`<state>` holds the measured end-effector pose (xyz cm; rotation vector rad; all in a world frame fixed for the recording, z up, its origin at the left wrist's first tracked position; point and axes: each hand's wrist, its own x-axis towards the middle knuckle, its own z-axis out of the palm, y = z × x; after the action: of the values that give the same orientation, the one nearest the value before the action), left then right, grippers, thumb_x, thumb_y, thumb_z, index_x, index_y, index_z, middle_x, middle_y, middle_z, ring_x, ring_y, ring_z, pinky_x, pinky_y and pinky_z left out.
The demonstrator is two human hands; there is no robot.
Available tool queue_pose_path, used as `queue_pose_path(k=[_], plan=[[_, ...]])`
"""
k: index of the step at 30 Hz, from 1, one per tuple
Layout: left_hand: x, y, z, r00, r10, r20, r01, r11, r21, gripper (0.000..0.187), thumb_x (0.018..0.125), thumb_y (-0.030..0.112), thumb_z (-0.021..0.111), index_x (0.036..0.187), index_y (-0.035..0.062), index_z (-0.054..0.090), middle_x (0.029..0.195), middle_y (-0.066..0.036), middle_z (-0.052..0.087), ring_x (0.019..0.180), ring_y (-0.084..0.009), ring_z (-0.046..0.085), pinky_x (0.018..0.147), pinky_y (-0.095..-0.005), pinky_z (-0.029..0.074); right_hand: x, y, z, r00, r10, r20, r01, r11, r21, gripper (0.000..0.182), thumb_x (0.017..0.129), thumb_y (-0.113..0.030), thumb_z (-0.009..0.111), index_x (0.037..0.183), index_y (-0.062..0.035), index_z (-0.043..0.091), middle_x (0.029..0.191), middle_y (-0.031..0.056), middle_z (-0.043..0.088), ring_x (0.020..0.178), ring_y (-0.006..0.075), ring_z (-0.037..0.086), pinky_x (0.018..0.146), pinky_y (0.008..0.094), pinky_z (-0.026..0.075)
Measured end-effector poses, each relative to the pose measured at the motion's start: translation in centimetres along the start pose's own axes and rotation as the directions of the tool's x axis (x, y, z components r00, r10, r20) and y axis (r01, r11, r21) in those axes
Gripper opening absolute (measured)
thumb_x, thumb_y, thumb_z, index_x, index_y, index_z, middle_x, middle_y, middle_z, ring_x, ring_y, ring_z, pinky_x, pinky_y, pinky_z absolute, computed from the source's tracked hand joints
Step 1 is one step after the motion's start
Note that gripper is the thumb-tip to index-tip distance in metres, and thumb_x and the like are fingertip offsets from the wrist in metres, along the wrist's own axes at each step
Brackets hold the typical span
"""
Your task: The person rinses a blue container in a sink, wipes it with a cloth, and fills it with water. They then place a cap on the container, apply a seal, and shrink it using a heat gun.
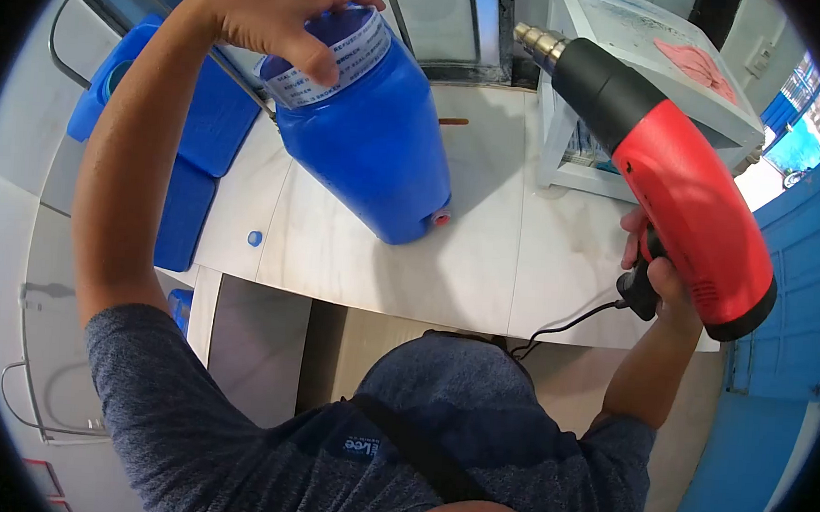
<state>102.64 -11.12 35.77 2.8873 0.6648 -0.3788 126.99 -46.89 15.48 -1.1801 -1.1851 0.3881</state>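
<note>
A tall blue plastic water container (369,160) stands on the pale counter, a small red spout fitting (442,218) low on its side. Around its top runs a white printed seal band (361,54). My left hand (278,27) grips this banded top from above, thumb over the near side and fingers across the far rim. On the right, my right hand (678,296) is wrapped around the black handle of a red and black heat gun (687,184). Its metal nozzle (538,43) points up and left, apart from the container. A black cord (565,326) hangs from the handle.
More blue containers (213,122) stand at the left. A small blue cap (255,238) lies on the counter (478,288). At the back right is a white shelf unit (574,177) with a pink cloth (696,67) on top. A sliding window (434,18) is behind.
</note>
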Motion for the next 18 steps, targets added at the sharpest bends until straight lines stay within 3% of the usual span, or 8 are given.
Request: queue_pose_path(k=[2,4,5,8,10,11,13,18], plan=[[0.1,0.6,-0.1,1.000,-0.008,0.018,0.008,1.000,0.012,0.111,0.059,0.050,0.078,0.154,0.0173,0.032,0.140,-0.027,0.050,0.128,-0.0489,0.051,0.103,-0.0568,0.048,-0.1,0.1,0.4,1.000,-0.006,-0.014,0.007,1.000,0.016,0.076,0.081,-0.051,0.074,0.130,0.0042,0.055,0.100,0.0125,0.065,0.065,0.0140,0.058,0.059,0.0281,0.046],[0.2,1.0,0.2,0.984,-0.177,-0.012,0.178,0.982,0.063,0.110,0.063,0.058,0.075,0.154,0.0157,0.031,0.142,-0.029,0.049,0.129,-0.0481,0.050,0.103,-0.0545,0.048,-0.2,0.2,0.8,1.000,-0.011,-0.029,0.012,0.999,0.032,0.076,0.081,-0.051,0.075,0.129,0.0044,0.056,0.098,0.0126,0.066,0.064,0.0140,0.058,0.058,0.0277,0.046],[0.3,0.8,0.4,0.983,-0.181,-0.009,0.182,0.982,0.060,0.110,0.063,0.058,0.075,0.154,0.0157,0.031,0.142,-0.029,0.049,0.129,-0.0481,0.050,0.103,-0.0545,0.048,-0.3,0.3,1.0,0.999,0.005,-0.039,-0.003,0.998,0.057,0.076,0.081,-0.050,0.075,0.130,0.0048,0.055,0.098,0.0128,0.066,0.064,0.0139,0.058,0.058,0.0278,0.047],[0.7,-0.4,0.7,0.964,-0.268,0.005,0.267,0.962,-0.057,0.115,0.062,0.069,0.075,0.155,0.0166,0.030,0.145,-0.028,0.046,0.131,-0.0493,0.048,0.104,-0.0580,0.047,-0.4,1.1,0.9,1.000,0.007,-0.018,-0.005,0.995,0.098,0.076,0.080,-0.048,0.077,0.129,0.0053,0.055,0.098,0.0132,0.066,0.063,0.0137,0.057,0.056,0.0279,0.047],[0.4,-0.8,0.9,0.979,-0.157,-0.134,0.177,0.971,0.158,0.118,0.061,0.076,0.074,0.155,0.0207,0.030,0.150,-0.026,0.041,0.133,-0.0506,0.044,0.105,-0.0622,0.044,-0.4,1.1,1.1,1.000,-0.008,0.010,0.007,0.993,0.116,0.076,0.079,-0.048,0.078,0.129,0.0054,0.056,0.097,0.0133,0.066,0.062,0.0136,0.057,0.055,0.0279,0.047],[0.3,-0.9,0.8,0.978,-0.159,-0.132,0.179,0.971,0.161,0.118,0.061,0.076,0.074,0.155,0.0207,0.030,0.150,-0.026,0.041,0.133,-0.0506,0.044,0.105,-0.0622,0.044,-0.3,0.7,1.4,1.000,0.000,0.004,-0.001,0.995,0.103,0.076,0.080,-0.050,0.078,0.128,0.0048,0.056,0.096,0.0127,0.066,0.061,0.0134,0.057,0.054,0.0276,0.047],[-0.1,-0.5,0.7,0.994,0.034,-0.106,-0.026,0.997,0.072,0.124,0.054,0.080,0.077,0.156,0.0251,0.029,0.153,-0.025,0.037,0.136,-0.0513,0.040,0.106,-0.0652,0.041,-0.4,0.7,1.6,1.000,0.009,-0.003,-0.009,0.996,0.092,0.076,0.081,-0.052,0.077,0.128,0.0043,0.056,0.095,0.0122,0.067,0.060,0.0132,0.056,0.054,0.0272,0.046],[0.6,0.2,0.7,1.000,-0.001,-0.002,0.001,1.000,-0.012,0.128,0.050,0.073,0.085,0.156,0.0272,0.029,0.154,-0.024,0.035,0.138,-0.0506,0.039,0.106,-0.0637,0.042,-0.2,1.1,1.4,0.990,-0.082,0.114,0.088,0.995,-0.047,0.080,0.088,-0.064,0.064,0.129,0.0038,0.055,0.090,0.0111,0.068,0.056,0.0125,0.057,0.052,0.0269,0.047]])
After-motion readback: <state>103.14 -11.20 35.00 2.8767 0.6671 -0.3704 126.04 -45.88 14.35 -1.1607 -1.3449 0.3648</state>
